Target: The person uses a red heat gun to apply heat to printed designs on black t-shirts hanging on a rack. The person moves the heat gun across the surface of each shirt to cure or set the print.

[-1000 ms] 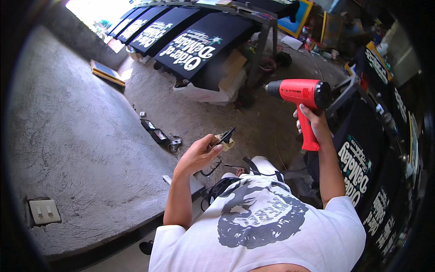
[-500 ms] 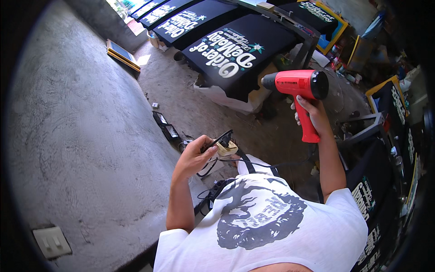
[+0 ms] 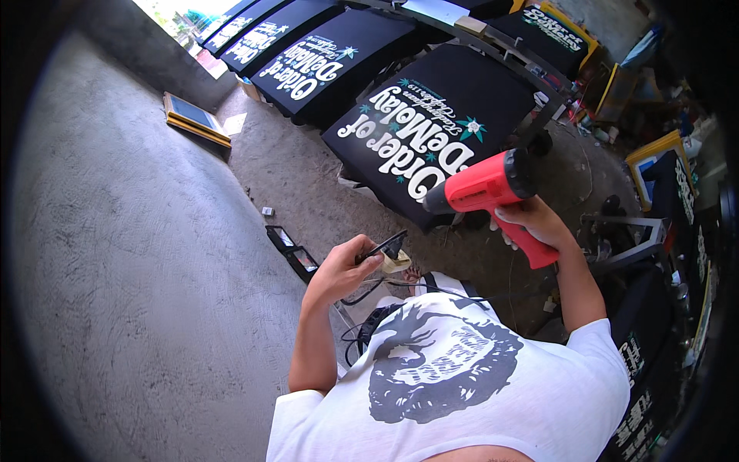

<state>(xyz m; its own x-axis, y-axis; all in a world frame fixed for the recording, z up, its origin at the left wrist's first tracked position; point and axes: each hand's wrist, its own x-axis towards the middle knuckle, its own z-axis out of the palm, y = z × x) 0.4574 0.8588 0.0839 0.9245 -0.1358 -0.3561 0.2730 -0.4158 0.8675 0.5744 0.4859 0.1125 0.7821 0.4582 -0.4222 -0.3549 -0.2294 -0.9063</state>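
My right hand [image 3: 531, 223] is wrapped round the handle of a red heat gun [image 3: 485, 185] with a black nozzle and black rear cap. Its nozzle points left and slightly down, in front of the near edge of a black printed shirt [image 3: 493, 85] stretched flat; I cannot tell whether they touch. My left hand [image 3: 346, 266] is closed on a thin black object [image 3: 385, 245], seen nearly edge-on. Just beyond those fingers is a cream socket block [image 3: 398, 262] with a black plug at it. A dark cable [image 3: 439, 288] runs across in front of my white shirt.
More black printed shirts [image 3: 304, 73] lie in a row toward the far left. Along the left runs a grey concrete wall [image 3: 154, 269], with framed screens [image 3: 196, 119] leaning by it. A metal frame [image 3: 631, 235] and cluttered frames [image 3: 658, 158] stand at the right.
The heat gun has moved down and slightly left, its nozzle now tilted lower before the nearest printed shirt. My left hand keeps its grip, shifted slightly right. The view has shifted.
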